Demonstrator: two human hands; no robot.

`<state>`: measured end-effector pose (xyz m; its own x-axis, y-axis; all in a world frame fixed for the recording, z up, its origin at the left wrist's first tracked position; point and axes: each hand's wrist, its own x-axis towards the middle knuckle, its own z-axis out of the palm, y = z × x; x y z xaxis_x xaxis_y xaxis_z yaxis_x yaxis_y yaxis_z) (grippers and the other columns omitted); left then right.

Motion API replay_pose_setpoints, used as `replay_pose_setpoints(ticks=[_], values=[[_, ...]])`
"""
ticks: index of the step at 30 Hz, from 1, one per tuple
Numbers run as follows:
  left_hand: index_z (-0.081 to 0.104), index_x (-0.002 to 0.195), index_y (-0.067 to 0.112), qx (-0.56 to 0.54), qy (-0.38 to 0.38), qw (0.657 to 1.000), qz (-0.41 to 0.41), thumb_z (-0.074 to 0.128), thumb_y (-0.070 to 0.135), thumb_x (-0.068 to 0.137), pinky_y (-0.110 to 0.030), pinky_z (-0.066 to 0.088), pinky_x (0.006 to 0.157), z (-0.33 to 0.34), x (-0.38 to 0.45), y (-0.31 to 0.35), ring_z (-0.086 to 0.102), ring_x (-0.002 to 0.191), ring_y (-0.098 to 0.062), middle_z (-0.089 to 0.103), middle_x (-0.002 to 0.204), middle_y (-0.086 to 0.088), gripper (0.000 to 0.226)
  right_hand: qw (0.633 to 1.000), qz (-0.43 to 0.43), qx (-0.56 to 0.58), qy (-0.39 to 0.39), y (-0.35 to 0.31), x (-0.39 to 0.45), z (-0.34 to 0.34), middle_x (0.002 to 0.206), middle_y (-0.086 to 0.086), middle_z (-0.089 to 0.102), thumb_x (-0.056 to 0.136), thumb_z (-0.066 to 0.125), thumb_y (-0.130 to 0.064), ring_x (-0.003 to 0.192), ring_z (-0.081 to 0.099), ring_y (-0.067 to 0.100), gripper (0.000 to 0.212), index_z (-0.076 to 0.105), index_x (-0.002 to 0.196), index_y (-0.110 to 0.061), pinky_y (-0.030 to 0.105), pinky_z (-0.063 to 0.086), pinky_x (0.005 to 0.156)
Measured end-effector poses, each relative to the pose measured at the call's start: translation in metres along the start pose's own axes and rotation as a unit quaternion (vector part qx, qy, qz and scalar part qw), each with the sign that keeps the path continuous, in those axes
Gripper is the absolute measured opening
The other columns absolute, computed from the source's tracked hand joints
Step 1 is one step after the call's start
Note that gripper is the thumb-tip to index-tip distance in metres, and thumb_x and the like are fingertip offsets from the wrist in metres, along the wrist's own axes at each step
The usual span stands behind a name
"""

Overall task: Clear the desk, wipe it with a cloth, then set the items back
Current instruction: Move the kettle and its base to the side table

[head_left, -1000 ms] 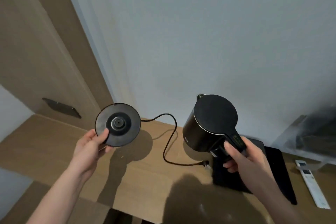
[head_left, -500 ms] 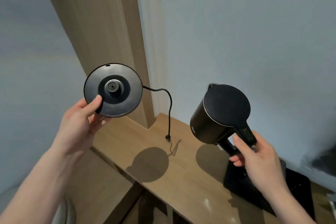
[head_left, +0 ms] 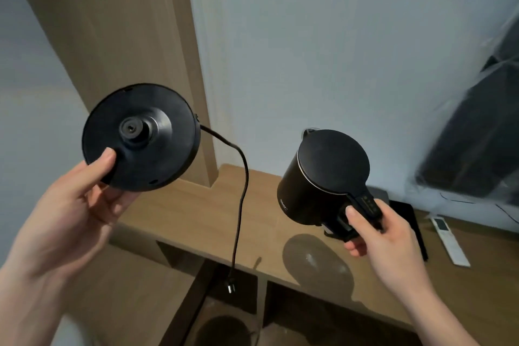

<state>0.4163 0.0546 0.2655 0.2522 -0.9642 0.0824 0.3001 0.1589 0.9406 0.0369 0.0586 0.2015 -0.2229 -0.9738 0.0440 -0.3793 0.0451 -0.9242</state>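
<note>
My left hand [head_left: 75, 202] pinches the rim of the round black kettle base [head_left: 141, 136], held up in the air at the left and tilted toward me. Its black cord [head_left: 241, 199] hangs down, and the plug [head_left: 229, 286] dangles below the desk's front edge. My right hand [head_left: 384, 236] grips the handle of the black electric kettle [head_left: 323, 174], lid closed, lifted above the wooden desk [head_left: 202, 216].
A black mat [head_left: 410, 219] and a white remote [head_left: 449, 241] lie on the desk at the right. A dark screen under plastic wrap [head_left: 477, 132] leans at the far right. A wooden panel [head_left: 126, 36] rises at the left. Open compartments sit below the desk.
Both hands have lifted the base and the kettle higher and nearer to me. The cord has come off the desk and now hangs free with its plug past the front edge.
</note>
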Motion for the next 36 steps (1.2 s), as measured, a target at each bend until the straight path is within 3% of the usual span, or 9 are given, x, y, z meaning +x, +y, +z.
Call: replay_pose_setpoints(ticks=[2, 5, 11, 16, 19, 22, 30, 36], values=[[0.075, 0.122, 0.021, 0.004, -0.026, 0.999, -0.019, 0.051, 0.028, 0.102, -0.018, 0.06, 0.069, -0.004, -0.015, 0.0, 0.072, 0.105, -0.007, 0.071, 0.131, 0.001, 0.032, 1.0, 0.012, 0.002, 0.015, 0.0, -0.032, -0.002, 0.08, 0.0, 0.074, 0.097, 0.065, -0.043, 0.065, 0.074, 0.023, 0.009, 0.068, 0.092, -0.035, 0.057, 0.062, 0.076], [0.065, 0.131, 0.012, 0.007, -0.06, 0.997, -0.047, 0.048, 0.023, 0.104, -0.015, 0.055, 0.058, -0.008, -0.041, -0.001, 0.074, 0.091, -0.005, 0.076, 0.119, 0.002, 0.034, 0.998, 0.041, -0.003, 0.042, 0.003, -0.079, -0.007, 0.082, -0.004, 0.074, 0.097, 0.065, -0.043, 0.065, 0.074, 0.021, 0.013, 0.069, 0.097, -0.03, 0.054, 0.064, 0.074], [0.066, 0.132, 0.012, 0.013, -0.143, 0.984, -0.105, 0.053, 0.028, 0.096, -0.028, 0.06, 0.088, 0.008, -0.089, -0.007, 0.071, 0.115, -0.019, 0.072, 0.128, -0.006, 0.041, 0.988, 0.099, -0.009, 0.116, 0.024, -0.166, -0.035, 0.085, -0.013, 0.075, 0.097, 0.065, -0.042, 0.065, 0.075, 0.021, 0.007, 0.068, 0.099, -0.037, 0.049, 0.064, 0.071], [0.073, 0.121, 0.015, 0.019, -0.213, 0.967, -0.142, 0.056, 0.028, 0.093, -0.024, 0.063, 0.075, 0.044, -0.136, -0.021, 0.074, 0.105, -0.017, 0.075, 0.123, -0.008, 0.035, 0.974, 0.138, -0.031, 0.175, 0.047, -0.232, -0.073, 0.081, -0.018, 0.073, 0.099, 0.062, -0.042, 0.063, 0.074, 0.018, 0.009, 0.066, 0.098, -0.035, 0.044, 0.064, 0.069], [0.079, 0.112, 0.017, 0.023, -0.246, 0.956, -0.16, 0.057, 0.027, 0.093, -0.027, 0.063, 0.077, 0.074, -0.166, -0.034, 0.074, 0.106, -0.02, 0.074, 0.123, -0.01, 0.03, 0.964, 0.157, -0.044, 0.211, 0.064, -0.273, -0.105, 0.078, -0.009, 0.073, 0.098, 0.06, -0.047, 0.063, 0.074, 0.013, 0.015, 0.066, 0.103, -0.034, 0.033, 0.061, 0.065], [0.075, 0.117, 0.013, 0.026, -0.277, 0.945, -0.173, 0.057, 0.025, 0.093, -0.028, 0.063, 0.081, 0.11, -0.204, -0.047, 0.075, 0.102, -0.02, 0.074, 0.123, -0.012, 0.032, 0.953, 0.179, -0.04, 0.243, 0.08, -0.318, -0.145, 0.084, -0.004, 0.073, 0.098, 0.06, -0.049, 0.065, 0.074, 0.011, 0.019, 0.065, 0.104, -0.032, 0.028, 0.058, 0.064], [0.062, 0.135, 0.012, 0.024, -0.306, 0.931, -0.199, 0.056, 0.023, 0.097, -0.034, 0.058, 0.09, 0.208, -0.34, -0.084, 0.071, 0.115, -0.024, 0.073, 0.127, -0.009, 0.039, 0.928, 0.225, -0.015, 0.296, 0.133, -0.454, -0.276, 0.076, -0.011, 0.074, 0.098, 0.064, -0.044, 0.064, 0.074, 0.018, 0.013, 0.067, 0.103, -0.033, 0.04, 0.063, 0.07], [0.058, 0.14, 0.016, -0.001, -0.331, 0.919, -0.215, 0.055, 0.023, 0.099, -0.022, 0.062, 0.08, 0.273, -0.44, -0.1, 0.071, 0.116, -0.02, 0.072, 0.129, -0.004, 0.042, 0.911, 0.248, 0.003, 0.328, 0.171, -0.54, -0.372, 0.081, -0.016, 0.073, 0.098, 0.067, -0.041, 0.066, 0.074, 0.022, 0.003, 0.067, 0.099, -0.039, 0.05, 0.063, 0.079]])
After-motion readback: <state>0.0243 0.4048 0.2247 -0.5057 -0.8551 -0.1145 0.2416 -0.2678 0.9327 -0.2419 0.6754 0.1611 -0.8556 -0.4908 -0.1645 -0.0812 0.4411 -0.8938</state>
